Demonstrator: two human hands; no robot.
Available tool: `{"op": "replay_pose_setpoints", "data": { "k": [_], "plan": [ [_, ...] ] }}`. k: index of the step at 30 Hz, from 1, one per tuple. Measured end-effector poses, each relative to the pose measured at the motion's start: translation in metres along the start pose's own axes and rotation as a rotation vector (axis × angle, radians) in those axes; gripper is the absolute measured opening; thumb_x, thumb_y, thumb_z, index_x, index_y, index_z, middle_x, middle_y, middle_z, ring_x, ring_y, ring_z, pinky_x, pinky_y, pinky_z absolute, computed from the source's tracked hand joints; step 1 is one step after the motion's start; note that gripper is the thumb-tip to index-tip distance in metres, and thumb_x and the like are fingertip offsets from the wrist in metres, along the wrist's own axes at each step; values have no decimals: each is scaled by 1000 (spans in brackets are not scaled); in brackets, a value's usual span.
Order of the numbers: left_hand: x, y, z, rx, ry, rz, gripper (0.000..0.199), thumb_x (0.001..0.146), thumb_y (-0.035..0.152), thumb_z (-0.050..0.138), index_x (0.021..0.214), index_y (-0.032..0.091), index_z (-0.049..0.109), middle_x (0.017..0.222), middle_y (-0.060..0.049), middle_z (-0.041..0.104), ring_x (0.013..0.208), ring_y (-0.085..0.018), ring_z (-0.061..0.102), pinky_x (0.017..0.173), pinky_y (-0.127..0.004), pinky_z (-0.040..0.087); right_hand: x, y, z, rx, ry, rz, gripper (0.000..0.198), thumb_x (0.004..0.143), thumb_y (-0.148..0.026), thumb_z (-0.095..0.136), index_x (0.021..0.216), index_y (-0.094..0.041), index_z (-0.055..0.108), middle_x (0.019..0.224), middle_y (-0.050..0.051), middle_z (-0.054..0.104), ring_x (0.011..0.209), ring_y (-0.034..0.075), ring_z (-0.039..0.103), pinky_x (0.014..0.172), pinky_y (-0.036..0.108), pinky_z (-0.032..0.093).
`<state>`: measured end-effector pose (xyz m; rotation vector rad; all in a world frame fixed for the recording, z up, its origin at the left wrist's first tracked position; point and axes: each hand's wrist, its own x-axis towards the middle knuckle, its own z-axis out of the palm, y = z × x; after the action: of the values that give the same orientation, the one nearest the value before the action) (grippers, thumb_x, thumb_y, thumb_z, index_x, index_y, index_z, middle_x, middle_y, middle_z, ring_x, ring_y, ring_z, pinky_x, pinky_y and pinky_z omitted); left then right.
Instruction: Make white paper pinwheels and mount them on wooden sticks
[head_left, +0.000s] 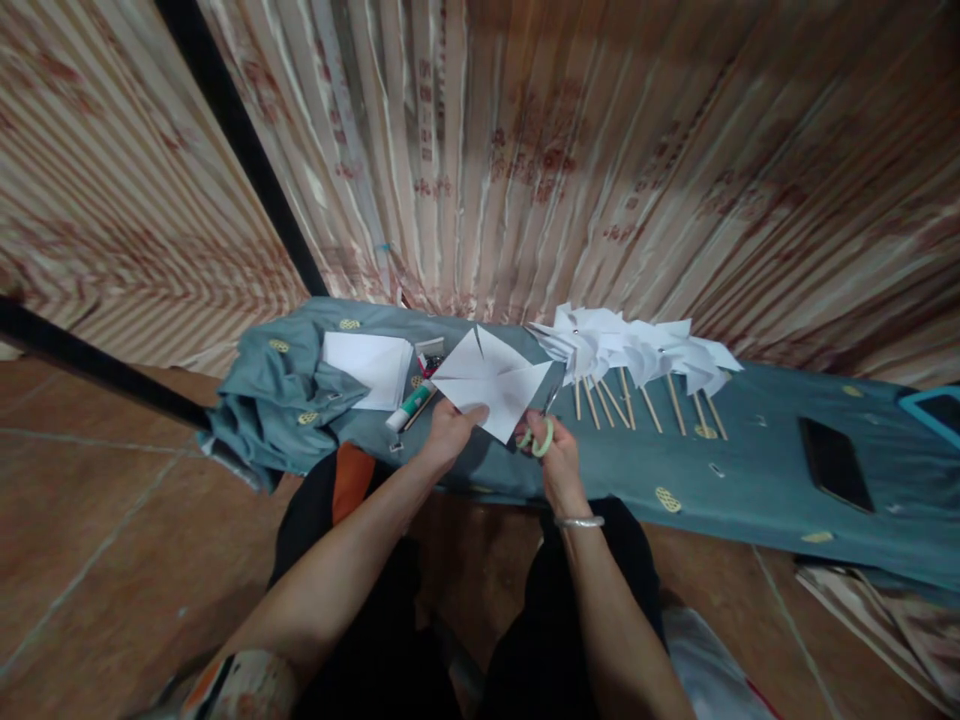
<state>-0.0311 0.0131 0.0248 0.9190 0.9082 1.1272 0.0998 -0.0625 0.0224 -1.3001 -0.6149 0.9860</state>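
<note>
My left hand (pixel 452 432) grips the lower left side of a white paper square (pixel 491 385), thumb on top. Slits run inward from some of the paper's corners, and creases cross it. In my right hand (pixel 559 455) is a pair of scissors (pixel 541 438) with pale green handles, the fingers through the loops. The blades point up and away, just right of the paper; whether they touch it I cannot tell. Right of the scissors lie several white paper pinwheels (pixel 637 345) on thin wooden sticks (pixel 628 398), overlapping in a row.
A stack of white paper (pixel 367 365) lies on the left, beside a green and white glue stick (pixel 411 405). A dark phone (pixel 834 465) and a blue-edged device (pixel 934 412) rest to the right on the grey-green cloth (pixel 739 490). A pleated curtain (pixel 517 180) hangs behind.
</note>
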Motion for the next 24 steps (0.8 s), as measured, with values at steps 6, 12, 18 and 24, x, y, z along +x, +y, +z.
{"op": "replay_pose_setpoints", "data": {
  "k": [6,12,18,24],
  "plan": [
    [13,12,-12,72,111,100,25,53,26,77,75,17,68,78,-4,71,72,-20,63,75,-32,48,-21,-7,-10,-145,-355,115,48,75,-62,66,94,-18,67,73,2,70,60,14,56,57,26,41],
    [10,20,-12,-14,112,98,31,51,26,78,79,16,68,81,-4,72,74,-19,63,76,-31,49,-34,-16,-13,-236,-583,157,53,76,-65,63,97,-17,67,76,4,72,64,14,59,62,27,43],
    [7,17,-7,12,91,54,27,51,25,77,74,18,67,76,-2,71,71,-19,61,71,-30,48,-34,-13,-11,-309,-601,182,48,73,-64,66,85,-17,67,70,2,69,60,13,57,58,25,42],
    [7,10,-5,44,37,73,25,54,26,75,75,18,66,78,-2,70,70,-18,60,72,-29,47,-32,-13,-9,-318,-589,174,49,73,-66,65,81,-17,66,67,2,67,59,12,56,57,24,42]
  ]
}}
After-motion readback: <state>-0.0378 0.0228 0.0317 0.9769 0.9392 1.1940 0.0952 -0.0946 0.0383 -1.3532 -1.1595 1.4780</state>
